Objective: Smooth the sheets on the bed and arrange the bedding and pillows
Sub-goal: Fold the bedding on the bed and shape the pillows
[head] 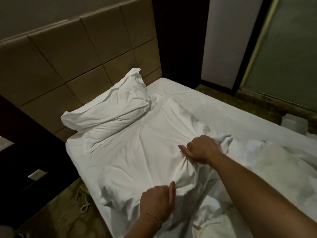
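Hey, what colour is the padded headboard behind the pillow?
Tan, in square panels; the headboard shows in the head view.

Dim, yellowish room light; the white sheet (133, 152) is the brightest area, corners sink into shadow, edges bow outward, bedding at right blurs.

You face a padded tan headboard (73, 54) of square panels under a plain grey wall (42, 12). A dark wooden panel (180, 40) stands to its right, then a pale panel (229, 36) and frosted greenish glass (288, 57). Patterned brown floor (56, 208) lies at your left beside dark furniture (22, 143). Light is dim.
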The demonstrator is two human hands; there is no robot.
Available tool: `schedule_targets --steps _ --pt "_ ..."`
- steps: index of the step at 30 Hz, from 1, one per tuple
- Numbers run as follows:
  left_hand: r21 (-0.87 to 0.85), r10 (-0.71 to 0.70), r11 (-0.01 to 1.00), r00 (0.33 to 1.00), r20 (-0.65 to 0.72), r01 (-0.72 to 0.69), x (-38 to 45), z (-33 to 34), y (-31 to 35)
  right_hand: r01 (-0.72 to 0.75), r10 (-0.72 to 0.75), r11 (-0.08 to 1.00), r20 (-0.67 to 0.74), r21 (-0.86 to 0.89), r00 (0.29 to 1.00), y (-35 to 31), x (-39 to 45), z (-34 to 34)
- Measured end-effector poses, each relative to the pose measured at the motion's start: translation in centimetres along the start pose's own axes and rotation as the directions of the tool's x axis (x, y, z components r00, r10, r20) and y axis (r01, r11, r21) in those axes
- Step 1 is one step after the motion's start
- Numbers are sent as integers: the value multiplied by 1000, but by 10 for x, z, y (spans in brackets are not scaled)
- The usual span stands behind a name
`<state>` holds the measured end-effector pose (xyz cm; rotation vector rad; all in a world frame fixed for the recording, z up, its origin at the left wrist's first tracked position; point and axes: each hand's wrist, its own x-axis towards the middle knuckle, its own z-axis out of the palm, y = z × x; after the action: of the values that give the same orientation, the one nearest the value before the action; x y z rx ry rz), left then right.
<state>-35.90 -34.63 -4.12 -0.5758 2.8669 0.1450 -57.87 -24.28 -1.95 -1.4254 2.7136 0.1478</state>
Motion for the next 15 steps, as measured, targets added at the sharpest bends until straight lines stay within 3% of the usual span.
schedule_targets --steps 3,8,10,12,15 --pt "0 -6 1000 998 64 6 -5 22 3 -32 32 999 -59 1 998 -7 -21 35" --pt "51 39 998 995 95 -44 6 63 -12 -116 118 991 -33 59 992 -25 -25 82" --pt "4 98 995 944 315 -105 15 65 -27 -177 177 983 25 41 984 -29 -21 101" --pt "32 154 985 944 293 -171 30 74 -38 -268 260 958 86 101 962 -29 -17 119" --pt "-88 341 938 939 47 -336 67 55 -53 -253 242 963 114 97 964 -26 -3 119"
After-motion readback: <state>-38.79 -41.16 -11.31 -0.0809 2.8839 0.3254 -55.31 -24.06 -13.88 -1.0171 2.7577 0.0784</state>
